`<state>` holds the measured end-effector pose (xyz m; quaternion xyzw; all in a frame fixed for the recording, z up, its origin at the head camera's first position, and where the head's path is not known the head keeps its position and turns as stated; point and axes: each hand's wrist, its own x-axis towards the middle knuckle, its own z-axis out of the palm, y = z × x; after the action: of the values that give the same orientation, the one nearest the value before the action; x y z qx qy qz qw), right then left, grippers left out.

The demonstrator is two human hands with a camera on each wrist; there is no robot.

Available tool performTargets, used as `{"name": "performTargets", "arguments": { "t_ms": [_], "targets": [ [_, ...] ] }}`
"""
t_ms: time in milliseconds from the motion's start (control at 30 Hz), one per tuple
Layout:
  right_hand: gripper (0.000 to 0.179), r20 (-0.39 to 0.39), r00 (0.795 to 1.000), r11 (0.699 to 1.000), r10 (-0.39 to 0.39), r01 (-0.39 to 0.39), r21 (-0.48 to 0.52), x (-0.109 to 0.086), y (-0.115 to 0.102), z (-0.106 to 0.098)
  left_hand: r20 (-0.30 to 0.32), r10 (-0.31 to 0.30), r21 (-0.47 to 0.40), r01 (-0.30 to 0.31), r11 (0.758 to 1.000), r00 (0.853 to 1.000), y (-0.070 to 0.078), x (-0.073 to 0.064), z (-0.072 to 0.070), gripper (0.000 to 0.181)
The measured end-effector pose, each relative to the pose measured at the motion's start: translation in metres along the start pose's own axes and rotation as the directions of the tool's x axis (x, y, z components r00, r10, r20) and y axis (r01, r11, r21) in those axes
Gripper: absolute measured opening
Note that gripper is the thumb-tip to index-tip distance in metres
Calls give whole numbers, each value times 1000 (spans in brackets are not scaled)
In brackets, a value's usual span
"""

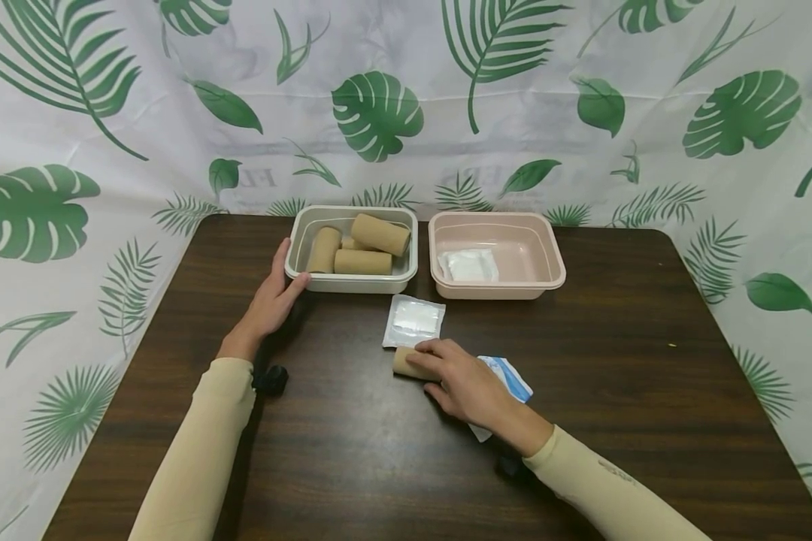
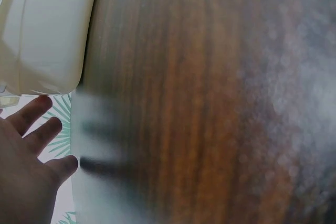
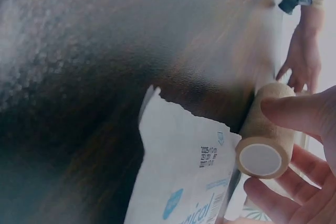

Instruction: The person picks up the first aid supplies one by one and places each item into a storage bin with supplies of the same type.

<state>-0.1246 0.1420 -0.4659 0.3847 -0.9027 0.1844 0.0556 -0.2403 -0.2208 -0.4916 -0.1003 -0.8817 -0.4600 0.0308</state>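
- My right hand (image 1: 470, 385) pinched the tan roll (image 1: 410, 364) on the table (image 1: 352, 451), just beside the white packet (image 1: 413, 321).
- My left hand (image 1: 268, 303), fingers spread, touched the grey bin (image 1: 362, 285).
- A loose pinch, I judged, might let the tan roll slip.

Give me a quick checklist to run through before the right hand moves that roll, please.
1. Roll gripped: ok; the right hand holds the tan roll between thumb and fingers.
2. Grey bin steadied: ok; the left hand touches its side.
3. Table before the bins clear: not ok; a white packet lies there.
4. Roll off the table: cannot tell.
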Motion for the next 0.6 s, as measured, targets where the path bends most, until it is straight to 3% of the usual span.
{"name": "performTargets", "arguments": {
  "t_ms": [267, 600],
  "targets": [
    [50, -8, 999, 999, 42, -42, -3, 1, 1, 2, 4, 5, -7, -5, 1000, 1000, 1, -1, 0, 74],
    [48, -7, 999, 999, 38, -38, 22, -2, 0, 1, 5, 0, -10, 1, 1000, 1000, 2, 0, 1, 74]
  ]
}}
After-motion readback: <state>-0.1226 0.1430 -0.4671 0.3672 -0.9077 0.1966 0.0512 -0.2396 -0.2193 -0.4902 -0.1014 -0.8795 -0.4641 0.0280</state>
